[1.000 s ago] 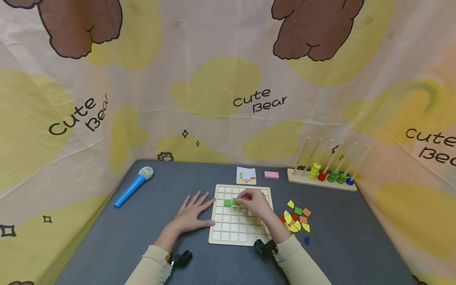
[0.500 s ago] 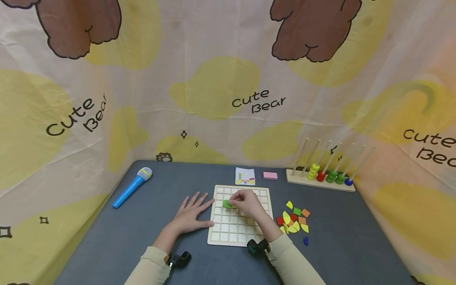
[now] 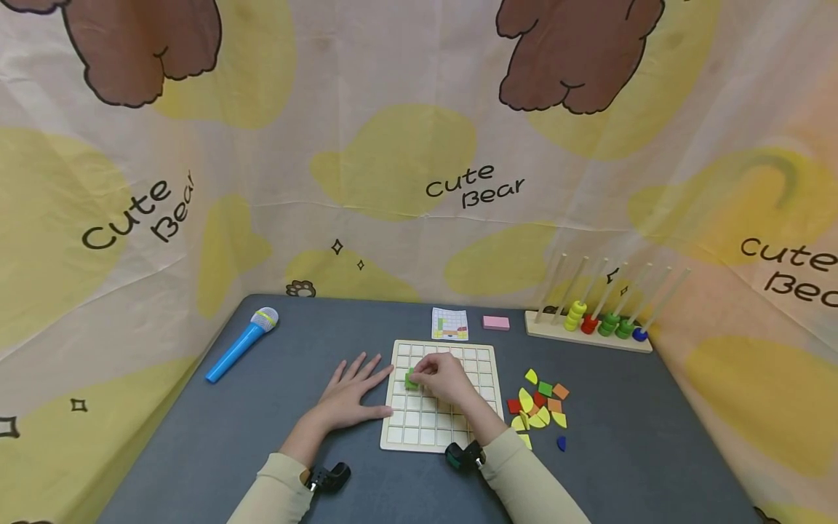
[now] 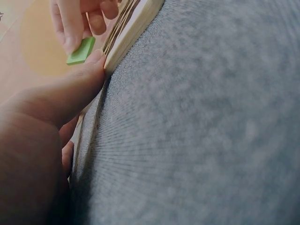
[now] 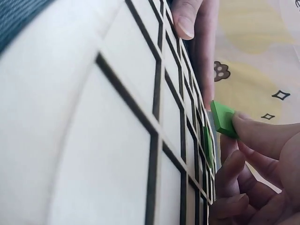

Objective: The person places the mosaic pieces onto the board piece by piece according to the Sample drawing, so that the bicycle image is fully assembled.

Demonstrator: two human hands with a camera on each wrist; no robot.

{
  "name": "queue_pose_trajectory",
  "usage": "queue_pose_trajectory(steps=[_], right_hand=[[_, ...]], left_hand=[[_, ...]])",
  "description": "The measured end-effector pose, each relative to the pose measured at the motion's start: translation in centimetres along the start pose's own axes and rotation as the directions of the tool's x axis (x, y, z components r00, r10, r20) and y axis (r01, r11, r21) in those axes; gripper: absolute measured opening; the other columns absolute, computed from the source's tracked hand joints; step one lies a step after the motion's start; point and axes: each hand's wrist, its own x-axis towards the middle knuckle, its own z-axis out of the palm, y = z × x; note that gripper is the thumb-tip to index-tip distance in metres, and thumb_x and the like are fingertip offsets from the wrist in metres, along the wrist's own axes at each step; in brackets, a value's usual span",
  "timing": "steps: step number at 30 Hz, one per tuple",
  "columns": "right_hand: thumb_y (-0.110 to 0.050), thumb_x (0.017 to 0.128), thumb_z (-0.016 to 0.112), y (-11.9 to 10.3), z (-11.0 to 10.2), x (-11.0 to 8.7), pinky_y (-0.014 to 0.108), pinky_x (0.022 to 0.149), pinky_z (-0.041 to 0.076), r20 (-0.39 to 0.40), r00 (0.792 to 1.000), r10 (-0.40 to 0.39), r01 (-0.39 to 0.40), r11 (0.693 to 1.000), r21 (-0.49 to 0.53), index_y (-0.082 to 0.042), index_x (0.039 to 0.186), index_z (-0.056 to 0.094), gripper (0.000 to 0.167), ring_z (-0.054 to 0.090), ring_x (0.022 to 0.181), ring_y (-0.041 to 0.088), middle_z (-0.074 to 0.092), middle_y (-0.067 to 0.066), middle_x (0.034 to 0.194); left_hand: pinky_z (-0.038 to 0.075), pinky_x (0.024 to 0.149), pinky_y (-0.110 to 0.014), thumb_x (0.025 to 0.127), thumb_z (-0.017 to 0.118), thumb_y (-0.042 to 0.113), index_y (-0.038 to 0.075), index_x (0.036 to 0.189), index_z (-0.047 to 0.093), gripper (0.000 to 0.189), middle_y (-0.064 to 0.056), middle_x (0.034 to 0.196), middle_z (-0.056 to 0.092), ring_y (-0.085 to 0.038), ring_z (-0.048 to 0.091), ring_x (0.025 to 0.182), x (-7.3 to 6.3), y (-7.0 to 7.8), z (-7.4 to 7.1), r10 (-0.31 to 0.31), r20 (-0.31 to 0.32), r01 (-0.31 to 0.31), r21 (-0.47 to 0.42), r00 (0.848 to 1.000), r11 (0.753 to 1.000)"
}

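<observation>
A square grid board (image 3: 419, 437) of pale wood lies on the dark table. My right hand (image 3: 447, 378), over the board's left part, pinches a green square tile (image 5: 222, 119) between thumb and fingers. The held tile is tilted and above the board in the right wrist view. Another green tile (image 5: 208, 145) lies in the grid just beneath it; in the head view the two nearly overlap. My left hand (image 3: 353, 399) lies flat with fingers spread, its thumb and a fingertip touching the board's left edge.
Right of the board are several loose tiles (image 3: 538, 418), yellow, red, orange, green and blue. Behind it lie a patterned card (image 3: 449, 324) and a pink block (image 3: 495, 323). A bead rack (image 3: 589, 333) stands back right; a blue toy microphone (image 3: 242, 346) lies left.
My right hand has moved left and slightly nearer with the green tile, to the spot of the green tile in the grid. The left hand has stayed in place.
</observation>
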Motion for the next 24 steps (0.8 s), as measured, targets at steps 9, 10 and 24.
queue_pose_trajectory(steps=[9,10,24], right_hand=[[-0.025,0.091,0.078,0.48,0.39,0.10,0.027,0.057,0.045,-0.010,1.000,0.008,-0.008,0.999,-0.038,-0.017,0.081,0.074,0.013,0.054,0.062,0.012,0.064,-0.004,0.070],[-0.025,0.091,0.078,0.55,0.42,0.13,0.028,0.058,0.045,-0.011,1.000,0.003,-0.004,0.999,-0.044,-0.017,0.081,0.074,0.013,0.054,0.062,0.012,0.064,-0.004,0.070],[-0.022,0.089,0.079,0.77,0.27,-0.10,0.026,0.058,0.044,-0.011,1.000,-0.014,0.013,0.994,-0.111,-0.017,0.079,0.073,0.013,0.053,0.063,0.011,0.062,-0.006,0.068]], left_hand=[[0.000,0.123,-0.062,0.086,0.059,0.073,0.036,0.159,0.031,0.087,0.000,0.169,0.021,-0.033,0.007,0.158,-0.05,0.04,-0.07,0.001,0.006,-0.001,0.006,1.000,1.000],[0.000,0.123,-0.062,0.086,0.059,0.074,0.036,0.159,0.031,0.087,0.000,0.169,0.021,-0.033,0.007,0.158,-0.06,0.04,-0.06,0.002,0.005,-0.002,0.009,1.000,1.000],[0.000,0.122,-0.063,0.085,0.063,0.071,0.033,0.158,0.036,0.086,-0.004,0.168,0.026,-0.036,0.011,0.157,0.05,-0.37,0.65,0.020,-0.042,-0.020,-0.014,0.999,1.000]])
